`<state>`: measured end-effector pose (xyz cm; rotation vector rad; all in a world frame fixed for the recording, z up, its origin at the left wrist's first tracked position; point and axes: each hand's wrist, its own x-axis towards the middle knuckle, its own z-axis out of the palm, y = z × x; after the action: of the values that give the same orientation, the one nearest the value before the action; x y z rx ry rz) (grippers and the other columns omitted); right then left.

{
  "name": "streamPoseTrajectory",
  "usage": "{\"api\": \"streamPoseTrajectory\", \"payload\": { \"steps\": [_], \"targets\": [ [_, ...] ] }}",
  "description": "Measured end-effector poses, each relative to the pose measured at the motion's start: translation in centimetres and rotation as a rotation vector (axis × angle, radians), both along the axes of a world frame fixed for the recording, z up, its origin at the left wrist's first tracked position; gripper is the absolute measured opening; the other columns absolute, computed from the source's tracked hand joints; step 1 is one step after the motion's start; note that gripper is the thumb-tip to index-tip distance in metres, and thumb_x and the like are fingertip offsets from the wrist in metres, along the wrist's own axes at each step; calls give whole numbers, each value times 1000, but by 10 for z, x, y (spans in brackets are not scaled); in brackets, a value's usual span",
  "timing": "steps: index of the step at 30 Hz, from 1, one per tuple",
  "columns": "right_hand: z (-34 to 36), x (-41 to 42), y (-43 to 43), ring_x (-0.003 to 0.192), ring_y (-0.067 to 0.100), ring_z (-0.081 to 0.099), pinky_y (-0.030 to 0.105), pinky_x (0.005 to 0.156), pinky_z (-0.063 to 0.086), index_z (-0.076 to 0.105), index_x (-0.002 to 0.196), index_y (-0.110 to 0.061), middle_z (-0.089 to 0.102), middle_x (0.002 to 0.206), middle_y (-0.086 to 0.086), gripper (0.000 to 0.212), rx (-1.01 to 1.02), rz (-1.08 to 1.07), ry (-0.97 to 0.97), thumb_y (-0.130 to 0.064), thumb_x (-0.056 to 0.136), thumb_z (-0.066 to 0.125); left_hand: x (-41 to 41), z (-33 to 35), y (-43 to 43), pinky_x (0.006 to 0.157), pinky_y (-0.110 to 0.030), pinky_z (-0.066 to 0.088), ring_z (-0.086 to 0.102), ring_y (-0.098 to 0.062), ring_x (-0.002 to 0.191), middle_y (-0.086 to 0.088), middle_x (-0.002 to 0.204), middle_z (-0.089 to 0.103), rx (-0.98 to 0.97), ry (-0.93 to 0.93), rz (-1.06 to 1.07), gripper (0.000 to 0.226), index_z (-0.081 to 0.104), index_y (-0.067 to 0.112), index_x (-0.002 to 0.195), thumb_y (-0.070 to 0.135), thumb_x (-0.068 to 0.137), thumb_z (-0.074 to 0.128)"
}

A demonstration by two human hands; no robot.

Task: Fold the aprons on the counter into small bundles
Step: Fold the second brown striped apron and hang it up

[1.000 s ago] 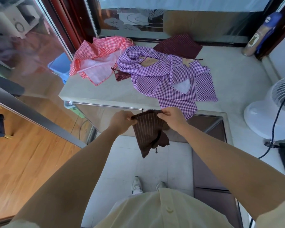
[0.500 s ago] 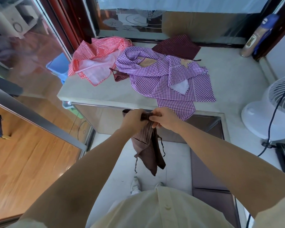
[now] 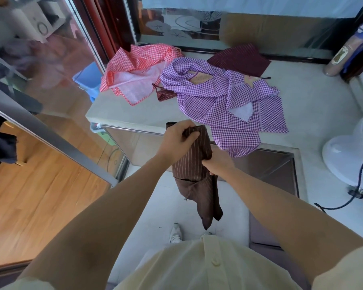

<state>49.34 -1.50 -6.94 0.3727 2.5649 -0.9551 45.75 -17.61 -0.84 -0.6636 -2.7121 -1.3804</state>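
Gripping the gathered top of the brown striped apron (image 3: 189, 162), the left hand (image 3: 179, 137) has its fingers curled over the cloth at the centre of the frame, just in front of the near edge of the counter (image 3: 132, 116). The right hand (image 3: 218, 163), just below and to the right, is closed on the apron's side edge partway down. The apron hangs in the air between them as a narrow strip, its lower end and a tie dangling toward the floor.

The step looks like doubling this strip into a shorter bundle. To do it well, the right hand should lift its pinch up to meet the left, keeping the side edges lined up and the cloth taut, with the loose tie tucked inside so it cannot trail out.

Beyond the hands, in the upper centre, a purple gingham apron (image 3: 214, 101), a red gingham apron (image 3: 138, 63) and a maroon striped apron (image 3: 239, 59) lie spread and unfolded on the counter.
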Motion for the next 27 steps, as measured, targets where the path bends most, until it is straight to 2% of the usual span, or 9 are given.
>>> {"api": "streamPoseTrajectory", "payload": {
  "steps": [3, 7, 11, 14, 18, 20, 22, 24, 27],
  "targets": [
    [-4, -2, 2, 50, 13, 64, 24, 51, 54, 64, 114, -12, 66, 65, 2, 25, -48, -35, -59, -25, 94, 57, -5, -4, -10, 70, -24, 44, 55, -14, 78, 3, 85, 61, -2, 15, 57, 4, 61, 11, 95, 14, 92, 59],
    [-3, -2, 5, 65, 23, 72, 35, 66, 62, 58, 129, -9, 71, 76, 13, 36, -10, -1, -106, -16, 93, 56, -12, -14, -24, 68, -29, 44, 57, -18, 79, 3, 84, 59, -5, -17, 246, 4, 60, 13, 94, 16, 94, 57],
    [-4, 1, 7, 54, 19, 65, 36, 61, 60, 60, 119, -7, 67, 67, 10, 29, 81, 5, -82, -11, 91, 54, -22, -21, -38, 76, -44, 56, 64, -24, 81, -1, 89, 62, 34, -99, 352, 5, 56, 20, 92, 17, 96, 55],
    [-5, 3, 8, 53, 16, 62, 30, 53, 55, 59, 110, -8, 63, 69, 5, 22, 217, -16, -61, -19, 91, 58, -24, -20, -37, 75, -36, 53, 63, -23, 83, 1, 90, 61, 10, -93, 362, 3, 58, 18, 95, 17, 96, 55],
    [-10, 8, 12, 53, 15, 67, 27, 60, 56, 58, 91, -11, 67, 61, 0, 13, 347, -59, -119, -25, 90, 58, -27, -17, -30, 75, -30, 46, 57, -19, 85, 3, 91, 57, 7, -51, 337, 9, 61, 10, 100, 16, 96, 55],
    [-13, 14, 17, 76, 21, 68, 28, 68, 50, 55, 90, -11, 67, 82, 5, 7, 389, -88, -167, -18, 93, 54, -33, -15, -30, 73, -25, 38, 53, -16, 85, 2, 93, 56, 17, -47, 365, 10, 61, 9, 101, 14, 96, 54],
    [-18, 18, 26, 95, 27, 62, 31, 75, 45, 59, 104, -10, 63, 103, 10, 16, 402, -115, -151, -16, 91, 53, -42, -13, -34, 75, -23, 37, 51, -13, 86, 0, 96, 57, 23, -49, 403, 12, 62, 8, 104, 14, 97, 54],
    [-21, 17, 35, 97, 28, 59, 32, 77, 46, 60, 114, -8, 61, 110, 12, 28, 343, -121, -125, -16, 87, 57, -49, -13, -36, 77, -23, 37, 49, -13, 87, -4, 101, 59, 2, -48, 429, 15, 62, 8, 107, 15, 97, 53],
    [-22, 9, 46, 93, 26, 59, 35, 80, 50, 62, 110, -7, 63, 106, 12, 29, 266, -34, -83, -19, 83, 63, -60, -17, -31, 77, -26, 37, 51, -17, 89, -12, 112, 57, -63, -147, 499, 20, 59, 6, 114, 15, 99, 49]
  ]
}}
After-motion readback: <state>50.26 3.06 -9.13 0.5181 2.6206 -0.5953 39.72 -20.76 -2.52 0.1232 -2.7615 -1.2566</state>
